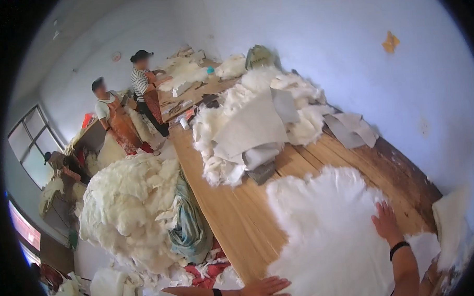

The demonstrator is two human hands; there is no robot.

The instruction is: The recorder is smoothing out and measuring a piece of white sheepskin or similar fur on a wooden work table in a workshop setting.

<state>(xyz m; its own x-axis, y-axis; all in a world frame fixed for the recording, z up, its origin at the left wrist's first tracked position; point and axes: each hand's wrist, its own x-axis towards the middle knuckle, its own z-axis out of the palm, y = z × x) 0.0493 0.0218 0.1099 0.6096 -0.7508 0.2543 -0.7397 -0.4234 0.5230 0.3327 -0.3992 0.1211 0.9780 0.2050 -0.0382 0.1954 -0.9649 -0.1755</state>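
A large white sheepskin (328, 228) lies spread with its fleece up on the wooden table (223, 216) in front of me. My left hand (264, 289) rests flat at its near left edge, fingers stretched toward the middle. Over on the right edge of the fleece, my right hand (385, 221) lies with its fingers spread. Neither hand grips anything. Dark bands circle both wrists.
Farther along the table, more fleeces and grey-backed hides (257, 126) are heaped. A big pile of cream fleeces (129, 209) with a blue-green cloth (189, 222) stands left of the table. Aproned people (121, 120) are at the far left; a wall (359, 55) runs along the right.
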